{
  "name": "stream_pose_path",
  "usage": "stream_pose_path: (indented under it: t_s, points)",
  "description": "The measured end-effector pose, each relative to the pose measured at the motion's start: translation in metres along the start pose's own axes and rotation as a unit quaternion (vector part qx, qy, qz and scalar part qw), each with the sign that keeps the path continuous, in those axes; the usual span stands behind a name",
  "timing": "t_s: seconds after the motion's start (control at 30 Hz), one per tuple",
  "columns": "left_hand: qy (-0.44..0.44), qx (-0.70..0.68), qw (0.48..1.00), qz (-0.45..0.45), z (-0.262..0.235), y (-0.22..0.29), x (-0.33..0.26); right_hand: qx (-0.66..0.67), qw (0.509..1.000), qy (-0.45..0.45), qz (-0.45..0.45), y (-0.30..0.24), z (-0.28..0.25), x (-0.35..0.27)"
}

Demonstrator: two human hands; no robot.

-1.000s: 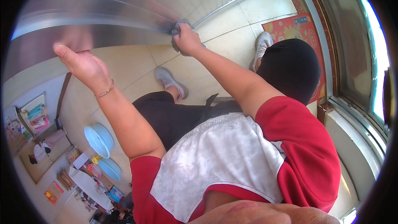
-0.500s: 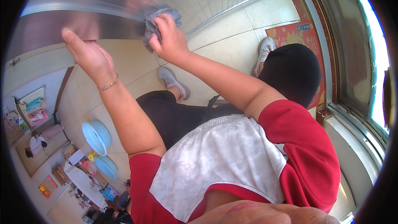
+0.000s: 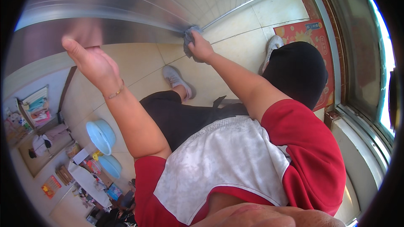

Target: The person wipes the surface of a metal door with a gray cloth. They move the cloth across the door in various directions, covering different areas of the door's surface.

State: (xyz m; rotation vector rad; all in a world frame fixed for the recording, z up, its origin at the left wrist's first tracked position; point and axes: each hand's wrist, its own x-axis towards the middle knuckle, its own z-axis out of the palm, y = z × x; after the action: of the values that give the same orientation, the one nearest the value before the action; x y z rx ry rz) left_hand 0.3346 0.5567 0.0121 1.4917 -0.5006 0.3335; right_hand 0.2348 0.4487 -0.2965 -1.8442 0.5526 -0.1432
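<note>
My right hand (image 3: 201,48) is closed around a crumpled grey cloth (image 3: 188,42). The cloth presses against the lower corner of a shiny metal door panel (image 3: 139,0) with ribbed lines. Farther left, my left hand (image 3: 96,68) is at the panel's darker edge face (image 3: 46,38), its thumb stretched away from the palm. Its fingers are foreshortened and partly hidden at that edge, where a blurred reflection of the hand shows. A thin bracelet (image 3: 116,91) circles the left wrist.
Pale floor tiles (image 3: 229,44) lie below, with my shoes (image 3: 179,81) on them. A red printed mat (image 3: 294,31) is by the door frame (image 3: 326,38) at right. Light blue basins (image 3: 101,136) and a cluttered table (image 3: 90,185) stand at left.
My right hand has moved right and slightly down along the panel with the cloth, and its arm reaches farther out. My left hand keeps almost the same place, while the panel appears shifted slightly.
</note>
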Motion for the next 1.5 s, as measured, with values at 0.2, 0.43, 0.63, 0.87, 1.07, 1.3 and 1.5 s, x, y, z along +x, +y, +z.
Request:
stream_pose_path:
  t_s: [0.2,0.43,0.63,0.87,1.07,1.3,1.5]
  points:
    - [0.015,0.024,1.0,-0.006,-0.001,0.0,0.004,-0.031,0.997,-0.028,0.059,-0.013,-0.005,0.017]
    - [0.004,0.017,1.0,-0.002,-0.001,-0.005,0.008,-0.044,0.998,0.009,0.051,-0.031,0.001,0.02]
    - [0.004,0.02,1.0,-0.002,0.002,-0.002,0.007,-0.005,0.992,0.112,-0.063,-0.081,-0.005,0.006]
    - [0.027,0.038,0.999,0.0,0.009,0.002,0.007,0.072,0.969,0.134,-0.193,-0.137,-0.026,-0.007]
    - [0.001,0.008,1.0,-0.006,0.008,0.005,0.002,0.063,0.981,0.094,-0.156,-0.08,-0.005,-0.007]
    - [0.009,0.02,1.0,-0.008,0.007,0.008,-0.003,0.043,0.996,0.045,-0.062,-0.009,0.016,-0.005]
    - [0.039,0.054,0.998,-0.015,0.002,0.008,-0.005,0.021,1.0,0.002,-0.001,0.014,0.015,-0.004]
